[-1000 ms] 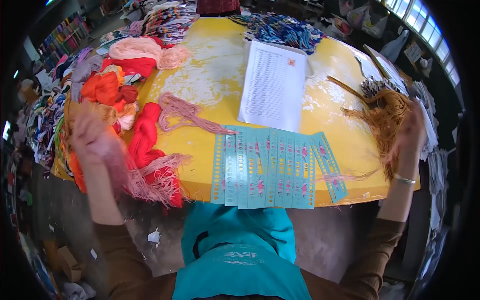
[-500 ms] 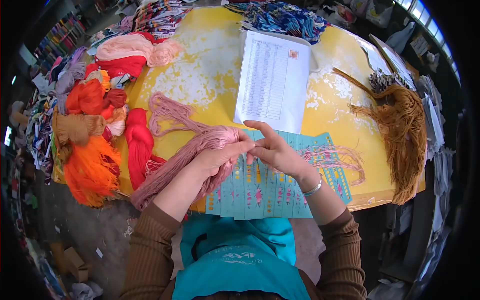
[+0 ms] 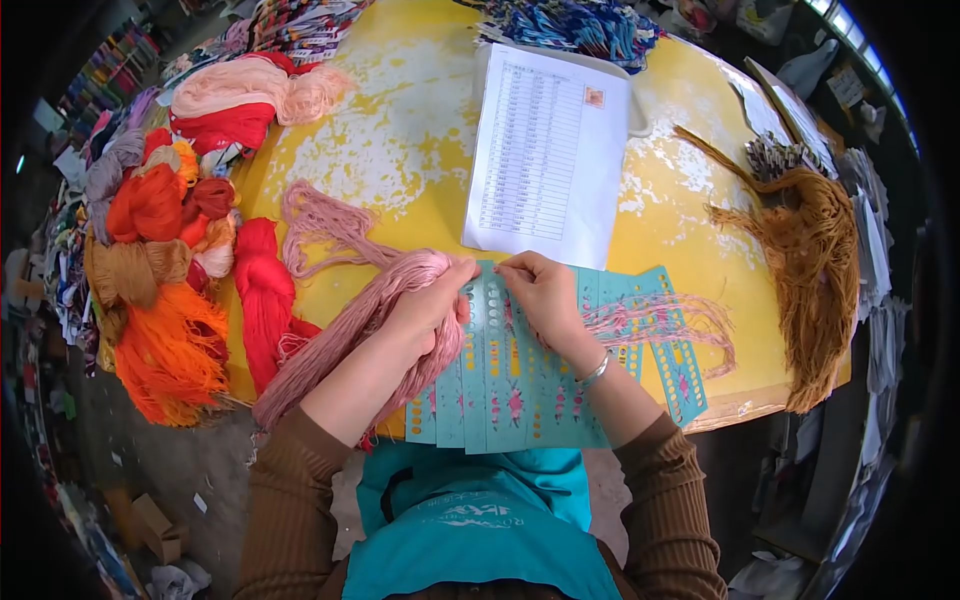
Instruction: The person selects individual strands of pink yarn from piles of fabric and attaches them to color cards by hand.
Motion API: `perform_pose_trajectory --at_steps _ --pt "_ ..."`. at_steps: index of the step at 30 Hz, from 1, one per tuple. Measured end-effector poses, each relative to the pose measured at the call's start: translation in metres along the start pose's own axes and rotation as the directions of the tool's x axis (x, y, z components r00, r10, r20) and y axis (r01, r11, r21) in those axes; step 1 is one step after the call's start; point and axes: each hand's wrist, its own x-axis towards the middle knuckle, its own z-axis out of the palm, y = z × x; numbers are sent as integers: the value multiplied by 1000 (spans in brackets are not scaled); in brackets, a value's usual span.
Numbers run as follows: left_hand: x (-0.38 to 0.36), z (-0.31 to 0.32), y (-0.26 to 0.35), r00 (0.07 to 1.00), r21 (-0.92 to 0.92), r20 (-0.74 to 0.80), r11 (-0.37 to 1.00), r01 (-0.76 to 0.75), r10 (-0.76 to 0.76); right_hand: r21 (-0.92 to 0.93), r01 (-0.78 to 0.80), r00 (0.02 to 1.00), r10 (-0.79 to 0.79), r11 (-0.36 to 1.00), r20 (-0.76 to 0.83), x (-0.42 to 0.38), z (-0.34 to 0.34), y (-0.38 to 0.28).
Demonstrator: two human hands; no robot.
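My left hand (image 3: 437, 303) is closed round a thick skein of pink thread (image 3: 345, 338), whose looped tail lies on the table to the left. Its thumb and fingertips reach the top edge of the teal punched cards (image 3: 480, 390), which overlap in a row at the table's front. Just to the right, my right hand (image 3: 543, 300) is pinched shut at the cards' top edge; what lies between its fingertips is too small to make out. Loose pink strands (image 3: 665, 322) lie across the cards beyond my right wrist.
A printed list (image 3: 545, 150) lies behind the cards. On the left are a red skein (image 3: 262, 290), orange thread (image 3: 170, 345) and a peach skein (image 3: 240, 88). Brown thread (image 3: 815, 270) hangs over the right edge. Blue bundles (image 3: 570, 30) sit at the back.
My hands were together, fingertips touching, over the cards. They have now drawn apart, the right hand's raised finger has folded in, and both are at the cards' top edge.
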Motion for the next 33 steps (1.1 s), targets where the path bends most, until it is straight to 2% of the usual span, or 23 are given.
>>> perform_pose_trajectory --at_steps 2,5,9,11,12,13,15,17,19,20,21,22,23,25,26,28,29,31,32,33 --pt "-4 2 1 999 -53 -7 998 43 -43 -9 -25 1000 25 1000 12 2 4 1" --pt "-1 -1 1 998 -77 14 995 56 -55 -116 1 1000 -1 993 0 2 6 6" --pt "3 -4 4 997 -96 64 994 57 -51 -206 113 992 -123 972 -36 1 9 13" --pt "8 -2 -5 991 148 127 987 -63 44 -228 162 983 -179 960 -53 2 9 15" --pt "11 -2 -7 987 196 148 976 -93 64 -224 154 984 -170 962 -53 2 10 16" --pt "11 0 -9 987 195 149 976 -93 65 -222 146 985 -161 964 -53 2 9 16" --pt "9 3 -12 967 236 145 942 -240 210 -225 139 987 -153 964 -44 1 8 14" --pt "16 2 -13 965 225 145 943 -246 218 -227 135 989 -146 965 -31 2 9 16" --pt "25 -1 -12 963 215 144 943 -254 227 -68 141 989 -144 988 -41 3 10 22" --pt "29 -4 -10 972 178 171 965 -194 164 -69 143 988 -146 987 -41 3 9 23" --pt "32 -5 -10 974 142 201 981 -132 102 11 113 993 -113 993 -16 3 8 23" --pt "33 -2 -10 982 84 164 991 -106 91 89 81 997 -82 993 10 3 6 23" --pt "34 -1 -9 982 84 167 991 -108 93 88 83 996 -84 993 7 4 5 25" --pt "35 0 -4 994 318 77 947 49 -77 152 49 997 -58 987 54 5 4 27" --pt "34 -1 -4 994 318 77 947 49 -77 151 49 997 -57 987 54 5 3 25" --pt "31 -3 -5 994 435 88 895 -97 65 52 42 995 -46 998 84 5 0 19" --pt "30 -10 -3 994 436 84 895 -97 66 55 43 995 -48 998 86 4 0 13" --pt "31 -27 4 997 715 -61 699 19 36 -207 61 990 -33 976 139 6 -1 4" --pt "29 -27 11 984 733 -162 677 68 77 -204 61 990 -33 977 138 8 0 7" --pt "34 -35 5 984 734 -164 675 70 76 -216 62 990 -32 974 140 10 1 12"
